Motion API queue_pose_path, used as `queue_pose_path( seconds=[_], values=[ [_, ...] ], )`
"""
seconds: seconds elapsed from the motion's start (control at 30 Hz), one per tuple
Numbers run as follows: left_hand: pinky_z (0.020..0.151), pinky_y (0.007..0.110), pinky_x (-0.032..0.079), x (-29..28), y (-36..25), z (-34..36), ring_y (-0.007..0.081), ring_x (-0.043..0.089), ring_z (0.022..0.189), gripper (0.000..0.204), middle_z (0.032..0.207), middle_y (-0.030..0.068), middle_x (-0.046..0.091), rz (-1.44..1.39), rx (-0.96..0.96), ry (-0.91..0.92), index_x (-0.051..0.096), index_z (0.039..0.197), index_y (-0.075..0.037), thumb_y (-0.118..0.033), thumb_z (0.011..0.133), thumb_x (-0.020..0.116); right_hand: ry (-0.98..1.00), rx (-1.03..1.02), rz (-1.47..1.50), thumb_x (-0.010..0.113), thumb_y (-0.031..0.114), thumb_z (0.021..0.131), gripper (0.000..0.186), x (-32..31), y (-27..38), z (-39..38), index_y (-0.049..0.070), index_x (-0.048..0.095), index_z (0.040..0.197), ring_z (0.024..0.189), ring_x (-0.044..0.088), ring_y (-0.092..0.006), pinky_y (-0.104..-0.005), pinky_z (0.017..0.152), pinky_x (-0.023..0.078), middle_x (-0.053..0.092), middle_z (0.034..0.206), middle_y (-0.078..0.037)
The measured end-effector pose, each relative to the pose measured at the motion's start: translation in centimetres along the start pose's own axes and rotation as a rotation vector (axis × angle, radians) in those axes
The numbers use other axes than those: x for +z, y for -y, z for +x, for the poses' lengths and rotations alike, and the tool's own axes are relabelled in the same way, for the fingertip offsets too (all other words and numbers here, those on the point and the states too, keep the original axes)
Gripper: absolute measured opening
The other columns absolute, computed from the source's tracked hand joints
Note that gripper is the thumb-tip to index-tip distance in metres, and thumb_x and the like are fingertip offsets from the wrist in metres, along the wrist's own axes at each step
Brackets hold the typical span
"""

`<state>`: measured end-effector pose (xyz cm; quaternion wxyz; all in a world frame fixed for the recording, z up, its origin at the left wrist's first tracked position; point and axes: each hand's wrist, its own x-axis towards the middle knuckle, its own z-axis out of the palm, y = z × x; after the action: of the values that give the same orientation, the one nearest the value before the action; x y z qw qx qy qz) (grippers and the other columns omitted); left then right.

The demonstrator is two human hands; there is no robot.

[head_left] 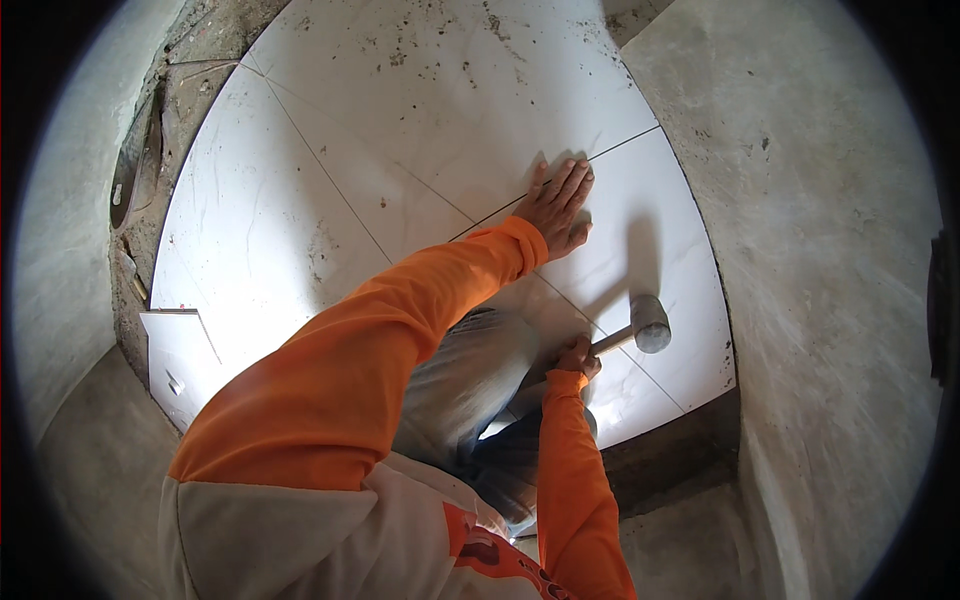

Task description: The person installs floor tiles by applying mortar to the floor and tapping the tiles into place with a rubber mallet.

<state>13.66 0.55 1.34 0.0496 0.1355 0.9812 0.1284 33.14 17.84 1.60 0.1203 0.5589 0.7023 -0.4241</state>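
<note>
My left hand (555,208) lies on the white veined floor tiles (350,120), its fingers stretched out across a seam between tiles at the middle right. Below it, my right hand (577,355) is wrapped round the wooden handle of a rubber mallet (650,325). The mallet's dark grey head is raised a little at the right and casts a shadow on the tiles. Both forearms are in orange sleeves, and my bent leg (455,380) is between them.
Bare concrete walls (820,230) rise at left and right. A rough, debris-strewn strip (180,90) with a dark metal object (130,175) runs along the left edge. A separate white tile piece (180,370) lies at lower left. A dark gap (670,450) borders the tiles at lower right.
</note>
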Motion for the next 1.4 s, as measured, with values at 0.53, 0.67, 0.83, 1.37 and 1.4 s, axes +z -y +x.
queue_pose_path(
  seconds=[0.53, 0.67, 0.83, 1.37, 1.4],
  values=[
    [0.112, 0.062, -0.004, -0.7, -2.2, 6.3, 0.0293, 0.000, 0.146, 0.080, 0.157, 0.0110, 0.014, -0.097, -0.039, 0.021, 0.023, 0.148, -0.004, -0.051, 0.087, 0.042, 0.328, -0.562, 0.718, 0.054, 0.028, 0.093, 0.025, -4.1, -0.6, -4.3, 0.004, 0.059, 0.097, 0.053, 0.050, -0.0139, -0.0286, 0.046, 0.045, 0.056, 0.073, -0.006],
    [0.112, 0.062, -0.002, -0.7, -2.3, 5.9, 0.0284, 0.005, 0.145, 0.082, 0.157, 0.0107, 0.015, 0.078, -0.027, -0.065, 0.025, 0.147, -0.004, -0.053, 0.085, 0.045, 0.870, 0.154, 1.487, 0.054, 0.023, 0.093, 0.023, -3.6, -1.6, -3.2, 0.003, 0.059, 0.102, 0.066, 0.058, -0.0119, -0.0229, 0.055, 0.047, 0.061, 0.081, -0.005],
    [0.112, 0.063, -0.001, -0.4, -2.2, 6.1, 0.0304, 0.006, 0.145, 0.081, 0.156, 0.0120, 0.015, -0.050, -0.013, -0.115, 0.027, 0.146, -0.004, -0.051, 0.083, 0.047, 0.378, -0.104, -0.071, 0.055, 0.016, 0.094, 0.015, -3.1, 1.6, -6.2, 0.008, 0.055, 0.082, 0.059, 0.048, -0.0080, -0.0236, 0.052, 0.040, 0.049, 0.066, 0.002],
    [0.112, 0.064, 0.004, -1.0, -2.0, 6.3, 0.0291, 0.006, 0.145, 0.078, 0.157, 0.0122, 0.012, -0.042, -0.015, 0.007, 0.026, 0.147, -0.003, -0.049, 0.086, 0.044, 0.198, -0.095, 0.236, 0.064, 0.033, 0.088, 0.033, -2.4, 2.2, -8.7, 0.003, 0.060, 0.076, 0.050, 0.051, -0.0215, -0.0370, 0.051, 0.044, 0.052, 0.056, -0.002],
    [0.111, 0.064, 0.004, -1.0, -2.0, 6.1, 0.0291, 0.007, 0.145, 0.078, 0.157, 0.0121, 0.013, -0.031, -0.012, 0.016, 0.026, 0.147, -0.003, -0.049, 0.086, 0.044, 0.259, -0.013, 0.469, 0.065, 0.031, 0.088, 0.033, -2.1, 2.3, -8.9, 0.005, 0.056, 0.069, 0.048, 0.049, -0.0147, -0.0314, 0.044, 0.039, 0.053, 0.058, -0.002]
  ],
)
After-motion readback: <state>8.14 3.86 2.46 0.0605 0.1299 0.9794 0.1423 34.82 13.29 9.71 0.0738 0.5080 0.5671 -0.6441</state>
